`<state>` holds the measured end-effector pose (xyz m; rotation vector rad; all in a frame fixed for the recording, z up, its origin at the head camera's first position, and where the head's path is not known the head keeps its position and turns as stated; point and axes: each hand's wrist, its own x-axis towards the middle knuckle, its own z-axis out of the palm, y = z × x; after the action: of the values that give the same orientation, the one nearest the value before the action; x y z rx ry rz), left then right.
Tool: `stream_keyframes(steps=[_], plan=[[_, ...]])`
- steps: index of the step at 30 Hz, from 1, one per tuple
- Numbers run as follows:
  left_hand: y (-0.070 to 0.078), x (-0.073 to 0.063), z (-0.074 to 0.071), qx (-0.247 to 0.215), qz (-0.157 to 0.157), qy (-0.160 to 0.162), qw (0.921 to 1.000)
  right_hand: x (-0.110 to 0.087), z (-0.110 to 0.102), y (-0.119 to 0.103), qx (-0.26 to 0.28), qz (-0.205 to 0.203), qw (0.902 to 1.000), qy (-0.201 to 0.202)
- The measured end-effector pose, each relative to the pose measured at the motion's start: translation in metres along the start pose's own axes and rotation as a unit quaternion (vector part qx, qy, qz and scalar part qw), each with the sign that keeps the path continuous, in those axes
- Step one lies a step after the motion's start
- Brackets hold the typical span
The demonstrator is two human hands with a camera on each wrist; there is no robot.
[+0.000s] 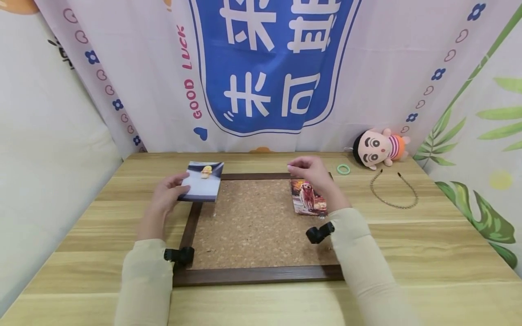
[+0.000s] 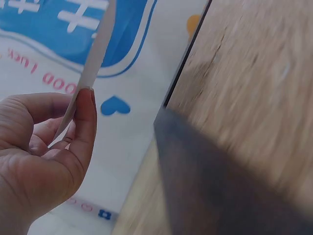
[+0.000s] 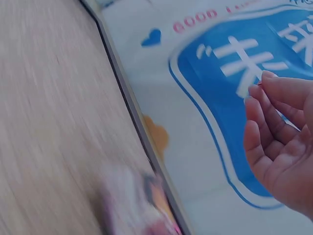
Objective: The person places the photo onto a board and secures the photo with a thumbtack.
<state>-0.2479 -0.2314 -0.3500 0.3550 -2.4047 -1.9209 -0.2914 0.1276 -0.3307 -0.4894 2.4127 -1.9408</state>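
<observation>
My left hand (image 1: 165, 194) pinches a photo card (image 1: 200, 188) of a small yellow duck, raised over the left side of a brown-framed cork board (image 1: 248, 226). Seen edge-on in the left wrist view, the card (image 2: 96, 56) sits between thumb and fingers. Above the board's far right part, my right hand (image 1: 314, 174) holds thumb and forefinger together on a tiny reddish pin (image 3: 259, 83), mostly hidden by the fingertips. Below that hand a photo of a dog (image 1: 306, 199) lies on the cork, partly covered by the hand in the head view.
The board lies on a wooden table (image 1: 89, 258). At the back right are a plush doll (image 1: 377, 147), a green ring (image 1: 343, 169) and a thin beaded headband (image 1: 401, 207). A printed curtain (image 1: 159, 90) hangs behind the table.
</observation>
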Motion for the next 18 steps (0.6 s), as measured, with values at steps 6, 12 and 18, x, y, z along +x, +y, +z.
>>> stream_keyframes(steps=[6, 12, 18], plan=[[-0.005, 0.006, 0.019, 0.02, 0.005, -0.026, 0.9995, 0.003, 0.044, 0.007, 0.029, 0.014, 0.9994, -0.013], [-0.015, 0.006, 0.029, 0.064, -0.005, -0.05, 0.9967, 0.001, 0.084, 0.019, 0.035, 0.013, 0.9988, -0.032], [-0.02, 0.005, 0.036, 0.076, -0.018, -0.055, 0.9955, -0.001, 0.111, 0.028, 0.07, 0.005, 0.9964, -0.047]])
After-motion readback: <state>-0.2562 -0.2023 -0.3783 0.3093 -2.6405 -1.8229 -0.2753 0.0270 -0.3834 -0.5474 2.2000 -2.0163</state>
